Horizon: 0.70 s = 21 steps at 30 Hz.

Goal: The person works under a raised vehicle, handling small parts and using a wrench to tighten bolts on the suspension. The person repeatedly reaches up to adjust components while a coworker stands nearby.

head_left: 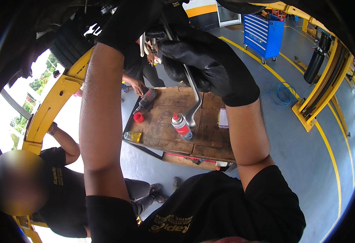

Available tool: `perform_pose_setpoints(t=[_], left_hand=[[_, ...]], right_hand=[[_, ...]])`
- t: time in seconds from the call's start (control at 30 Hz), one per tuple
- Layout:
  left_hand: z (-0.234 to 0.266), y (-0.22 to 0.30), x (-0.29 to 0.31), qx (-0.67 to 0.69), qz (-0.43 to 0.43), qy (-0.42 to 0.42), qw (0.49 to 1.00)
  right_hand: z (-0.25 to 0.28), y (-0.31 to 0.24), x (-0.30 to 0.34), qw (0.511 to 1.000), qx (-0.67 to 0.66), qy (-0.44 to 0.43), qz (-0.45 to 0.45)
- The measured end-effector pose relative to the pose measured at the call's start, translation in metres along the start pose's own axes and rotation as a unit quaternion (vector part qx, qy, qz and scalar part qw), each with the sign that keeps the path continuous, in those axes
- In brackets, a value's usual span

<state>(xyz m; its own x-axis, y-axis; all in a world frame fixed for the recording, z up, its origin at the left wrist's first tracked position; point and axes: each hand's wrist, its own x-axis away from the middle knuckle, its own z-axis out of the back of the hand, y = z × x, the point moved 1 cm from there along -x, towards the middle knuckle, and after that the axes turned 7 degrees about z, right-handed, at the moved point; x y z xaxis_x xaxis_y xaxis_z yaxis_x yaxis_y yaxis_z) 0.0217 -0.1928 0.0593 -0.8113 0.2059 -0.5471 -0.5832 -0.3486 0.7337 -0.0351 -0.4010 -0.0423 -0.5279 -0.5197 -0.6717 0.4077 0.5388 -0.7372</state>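
Both my arms reach up, in black gloves. My right hand [210, 67] is closed round a long silver metal bar [195, 91] with a bent, flattened lower end; its upper end runs up toward the dark parts overhead. My left hand [135, 20] is raised at the top, its fingers lost in dark shadow. Below, a cart topped with stained cardboard [161, 133] carries a spray can [181, 126] with a red nozzle, a red cap [138, 117] and a yellow packet [132, 136]. A co-worker's hand [137, 87] is beside a grey power wrench [148, 99] on it.
Yellow lift arms [57, 101] and a tyre [68, 44] are at the upper left. Another person [60, 190] stands at lower left. To the right are a blue tool cabinet [262, 36], a coiled blue hose [283, 95] and a yellow lift post [327, 83].
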Motion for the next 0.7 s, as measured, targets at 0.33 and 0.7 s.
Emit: perform_pose_setpoints(t=[0.33, 0.7], left_hand=[[0.013, -0.002, -0.001, -0.435, -0.331, 0.065, 0.835], [-0.001, 0.017, 0.011, -0.081, -0.028, -0.026, 0.996]], right_hand=[[0.024, 0.122, -0.084, 0.946, 0.262, -0.026, 0.190], [-0.016, 0.005, -0.021, 0.998, -0.048, -0.030, -0.028]])
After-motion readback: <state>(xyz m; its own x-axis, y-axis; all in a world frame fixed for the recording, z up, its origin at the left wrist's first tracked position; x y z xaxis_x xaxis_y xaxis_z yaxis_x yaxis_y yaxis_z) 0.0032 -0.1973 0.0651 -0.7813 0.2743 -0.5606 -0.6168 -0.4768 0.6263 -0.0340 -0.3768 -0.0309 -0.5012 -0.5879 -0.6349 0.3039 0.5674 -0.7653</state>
